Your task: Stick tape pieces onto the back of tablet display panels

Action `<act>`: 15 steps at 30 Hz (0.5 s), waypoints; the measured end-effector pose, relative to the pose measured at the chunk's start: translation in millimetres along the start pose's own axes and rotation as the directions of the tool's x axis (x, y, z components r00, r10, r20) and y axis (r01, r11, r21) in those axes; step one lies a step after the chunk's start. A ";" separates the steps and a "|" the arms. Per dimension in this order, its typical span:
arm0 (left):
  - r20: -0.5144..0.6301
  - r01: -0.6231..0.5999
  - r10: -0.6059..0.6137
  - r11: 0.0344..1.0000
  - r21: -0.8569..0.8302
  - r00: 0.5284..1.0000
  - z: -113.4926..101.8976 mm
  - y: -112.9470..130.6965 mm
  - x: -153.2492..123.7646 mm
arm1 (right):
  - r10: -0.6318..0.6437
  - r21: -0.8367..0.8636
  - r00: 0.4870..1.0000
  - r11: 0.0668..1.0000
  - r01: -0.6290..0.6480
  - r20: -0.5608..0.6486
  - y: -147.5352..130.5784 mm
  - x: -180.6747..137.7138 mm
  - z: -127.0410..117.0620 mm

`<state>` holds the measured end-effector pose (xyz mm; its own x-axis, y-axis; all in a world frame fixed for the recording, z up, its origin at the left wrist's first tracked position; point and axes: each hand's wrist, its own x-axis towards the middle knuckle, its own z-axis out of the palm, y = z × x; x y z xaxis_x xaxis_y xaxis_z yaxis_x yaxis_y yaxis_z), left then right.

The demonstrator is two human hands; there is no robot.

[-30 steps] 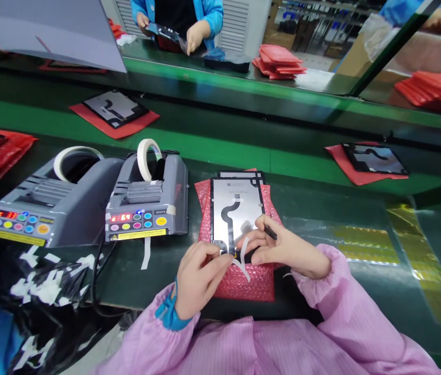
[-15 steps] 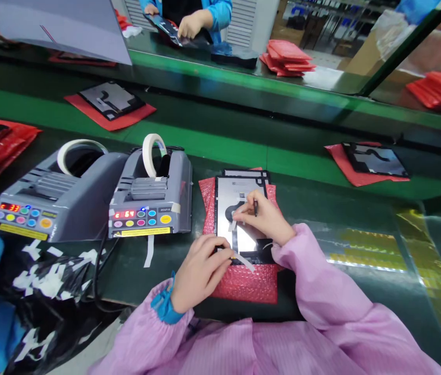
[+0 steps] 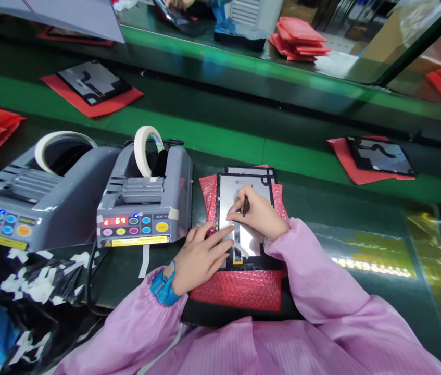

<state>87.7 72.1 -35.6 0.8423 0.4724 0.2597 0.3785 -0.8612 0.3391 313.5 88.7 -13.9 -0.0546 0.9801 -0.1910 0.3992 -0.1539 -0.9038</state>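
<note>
A flat silver panel with a black cable (image 3: 248,229) lies on a red bubble-wrap pad (image 3: 239,289) in front of me. My left hand (image 3: 199,255) rests on the panel's left edge, fingers stretched out and pressing flat. My right hand (image 3: 257,213) lies on the middle of the panel, closed round a thin dark stick (image 3: 245,204), its fingertips pushing down on the surface.
Two grey tape dispensers (image 3: 144,208) (image 3: 21,203) with tape rolls stand to my left. More panels on red pads (image 3: 91,86) (image 3: 376,156) lie on the green conveyor. Red pad stacks (image 3: 298,41) sit beyond. Another person's hands (image 3: 177,4) work at the top.
My left hand let the white tape strip go and now lies flat on the panel's left edge. My right hand stayed mid-panel, pressing down. The view tilted downward.
</note>
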 end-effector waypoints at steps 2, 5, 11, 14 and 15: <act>0.009 -0.003 0.003 1.000 -0.008 1.000 1.3 -0.4 -0.6 | 0.012 -0.027 0.996 1.000 -0.014 -0.084 -1.8 7.2 2.3; -0.009 -0.012 0.012 1.000 -0.019 1.000 2.2 1.3 -2.9 | 0.035 -0.096 0.960 0.993 -0.064 -0.278 -4.4 18.7 -9.2; -0.077 0.049 -0.053 0.998 -0.050 0.996 8.4 14.3 -13.7 | 0.139 -0.256 0.761 0.891 -0.376 -0.634 11.1 -20.6 -65.1; -0.093 0.061 -0.070 0.994 -0.087 0.993 17.8 21.4 -15.0 | 0.184 -0.295 0.812 0.868 -0.398 -0.554 23.7 -54.6 -68.4; -0.094 0.067 -0.077 0.993 -0.100 0.993 20.9 23.3 -14.3 | 0.188 -0.287 0.823 0.876 -0.387 -0.537 26.4 -61.7 -65.6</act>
<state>92.4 41.4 -50.2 0.7709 0.5525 0.3169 0.3937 -0.8044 0.4448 387.4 32.5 -0.8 0.5213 0.8447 -0.1211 0.6338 -0.4783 -0.6079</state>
